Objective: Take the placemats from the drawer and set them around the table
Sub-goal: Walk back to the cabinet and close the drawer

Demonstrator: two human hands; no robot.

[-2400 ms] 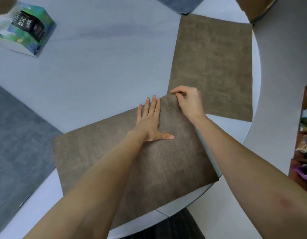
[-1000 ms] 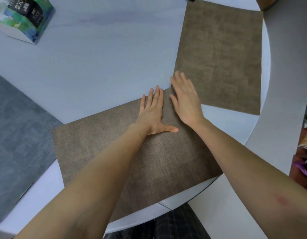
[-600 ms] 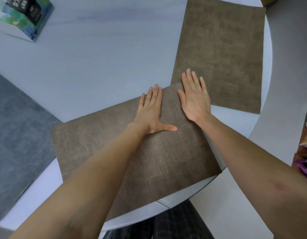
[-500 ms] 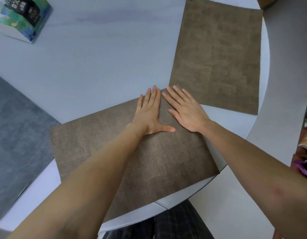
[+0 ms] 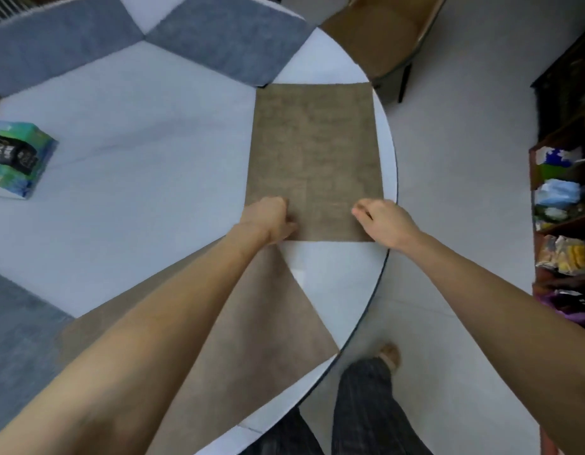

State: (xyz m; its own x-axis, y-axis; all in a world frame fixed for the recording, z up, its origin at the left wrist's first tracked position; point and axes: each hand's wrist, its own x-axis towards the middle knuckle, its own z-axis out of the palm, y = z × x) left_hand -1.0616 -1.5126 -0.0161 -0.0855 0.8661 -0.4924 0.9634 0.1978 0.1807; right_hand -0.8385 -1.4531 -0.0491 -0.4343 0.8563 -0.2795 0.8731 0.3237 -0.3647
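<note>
A brown placemat (image 5: 314,152) lies at the right rim of the round white table (image 5: 136,198). My left hand (image 5: 268,218) grips its near left corner with curled fingers, thumb on top. At the near right corner, my right hand (image 5: 381,221) pinches the mat with curled fingers. A second brown placemat (image 5: 268,343) lies closer to me at the table's near edge, partly under my left forearm. Blue-grey placemats lie at the far side (image 5: 218,44), the far left (image 5: 54,50) and the near left (image 5: 15,343).
A green and blue tissue pack (image 5: 18,159) sits on the table's left side. A brown chair (image 5: 383,37) stands beyond the far right rim. A shelf with packets (image 5: 563,208) is at the right. My legs and a foot (image 5: 389,356) are on the grey floor.
Both hands left the near brown placemat, where they lay flat, and moved to the far brown placemat's near corners, fingers now curled. The view lifted and turned toward that mat.
</note>
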